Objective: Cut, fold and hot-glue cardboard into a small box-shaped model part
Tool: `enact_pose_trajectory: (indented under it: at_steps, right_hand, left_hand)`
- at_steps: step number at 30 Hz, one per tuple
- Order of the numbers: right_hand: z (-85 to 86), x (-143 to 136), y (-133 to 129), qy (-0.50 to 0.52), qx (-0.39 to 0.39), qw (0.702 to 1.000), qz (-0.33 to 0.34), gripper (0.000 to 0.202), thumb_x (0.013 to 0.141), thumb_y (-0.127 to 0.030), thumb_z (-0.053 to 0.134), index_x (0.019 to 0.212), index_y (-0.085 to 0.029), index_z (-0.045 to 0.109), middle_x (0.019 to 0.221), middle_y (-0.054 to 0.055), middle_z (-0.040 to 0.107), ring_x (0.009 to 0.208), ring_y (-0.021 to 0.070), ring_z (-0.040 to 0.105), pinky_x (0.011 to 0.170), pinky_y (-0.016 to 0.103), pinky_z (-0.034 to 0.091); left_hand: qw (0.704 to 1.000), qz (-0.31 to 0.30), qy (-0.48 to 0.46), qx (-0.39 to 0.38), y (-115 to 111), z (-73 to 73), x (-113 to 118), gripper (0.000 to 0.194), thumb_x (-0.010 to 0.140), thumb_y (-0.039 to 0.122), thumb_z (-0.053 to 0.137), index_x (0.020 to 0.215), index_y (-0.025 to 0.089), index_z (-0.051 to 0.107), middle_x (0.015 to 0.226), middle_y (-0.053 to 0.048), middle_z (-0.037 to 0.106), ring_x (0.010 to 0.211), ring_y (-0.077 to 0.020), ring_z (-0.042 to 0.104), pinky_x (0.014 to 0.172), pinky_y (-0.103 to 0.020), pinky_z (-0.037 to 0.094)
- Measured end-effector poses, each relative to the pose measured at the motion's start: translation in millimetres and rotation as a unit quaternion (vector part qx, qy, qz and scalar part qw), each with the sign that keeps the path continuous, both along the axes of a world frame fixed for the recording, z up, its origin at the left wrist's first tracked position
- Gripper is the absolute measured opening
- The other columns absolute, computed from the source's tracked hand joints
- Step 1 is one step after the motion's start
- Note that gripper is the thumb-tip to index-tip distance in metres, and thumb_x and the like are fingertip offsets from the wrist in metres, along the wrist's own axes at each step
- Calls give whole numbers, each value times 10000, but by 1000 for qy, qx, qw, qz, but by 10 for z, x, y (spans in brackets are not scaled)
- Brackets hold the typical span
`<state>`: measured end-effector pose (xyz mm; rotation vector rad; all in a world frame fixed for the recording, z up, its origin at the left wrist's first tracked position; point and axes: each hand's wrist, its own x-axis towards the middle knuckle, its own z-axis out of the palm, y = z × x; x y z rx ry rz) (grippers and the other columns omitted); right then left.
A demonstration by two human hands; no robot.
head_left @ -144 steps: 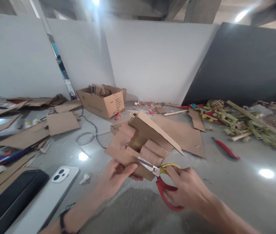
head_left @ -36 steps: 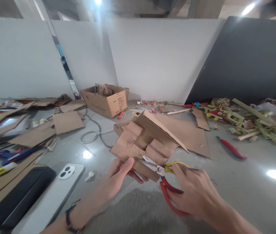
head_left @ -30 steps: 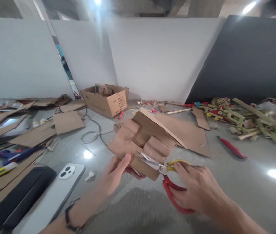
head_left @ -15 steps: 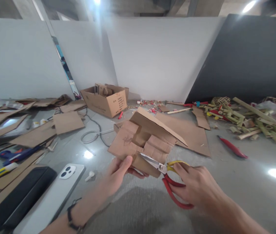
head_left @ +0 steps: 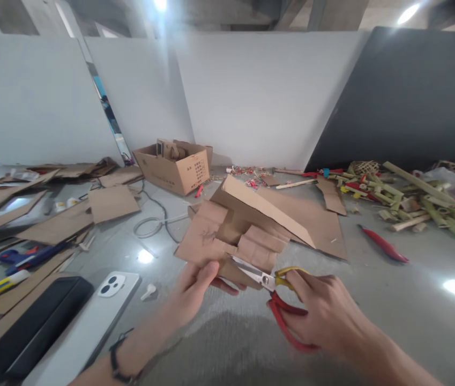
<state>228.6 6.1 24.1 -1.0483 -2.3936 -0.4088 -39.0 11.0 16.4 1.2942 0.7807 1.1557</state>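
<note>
A folded, creased piece of brown cardboard (head_left: 203, 236) is in the middle of the view, pinched at its near edge by my left hand (head_left: 201, 284), thumb on top. My right hand (head_left: 315, 305) grips scissors (head_left: 266, 280) by their yellow and red handles. The blades point left and lie at the cardboard's lower part, just right of my left fingertips. One raised flap (head_left: 267, 206) of the cardboard slants down to the right. A larger flat cardboard sheet (head_left: 329, 236) lies on the grey surface behind it.
An open cardboard box (head_left: 174, 171) stands at the back. To the left are cardboard scraps (head_left: 113, 203), a glue gun (head_left: 30, 257), a black case (head_left: 30, 327), a white phone (head_left: 86, 327) and an earbud (head_left: 148, 291). On the right lie a red tool (head_left: 383, 244) and bamboo pieces (head_left: 432, 206).
The cardboard has tilted slightly, its raised flap showing more of its face. The scissors' red handle has shifted a little downward with my right hand. My left hand keeps its hold.
</note>
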Motion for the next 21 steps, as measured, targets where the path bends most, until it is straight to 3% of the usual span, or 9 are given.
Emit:
enact_pose_trajectory:
  at_steps: [7, 11, 21]
  right_hand:
    - [-16, -50, -15, 39, 7, 999, 12, 140, 866, -278, 550, 950, -181, 606, 755, 20, 713, 525, 223, 696, 492, 336, 390]
    - [-51, -20, 7, 23, -5, 1000, 9, 127, 882, -276, 542, 928, -179, 608, 761, 22, 716, 513, 209, 682, 495, 339, 376]
    - [-112, 76, 99, 21, 51, 998, 15, 197, 952, -353, 546, 817, -213, 580, 701, -21, 708, 483, 151, 659, 494, 338, 331]
  left_hand:
    - [998, -39, 14, 41, 20, 15, -5, 416, 1005, 510, 498, 1136, 194, 735, 1067, -106, 794, 930, -289, 767, 719, -384, 655]
    - [998, -42, 14, 47, 15, 28, -4, 415, 1006, 514, 495, 1148, 200, 726, 1070, -108, 790, 945, -283, 763, 692, -358, 648]
    - [999, -30, 1, 28, 2, -9, 5, 367, 990, 506, 528, 1196, 262, 709, 1097, -80, 788, 895, -285, 767, 659, -362, 644]
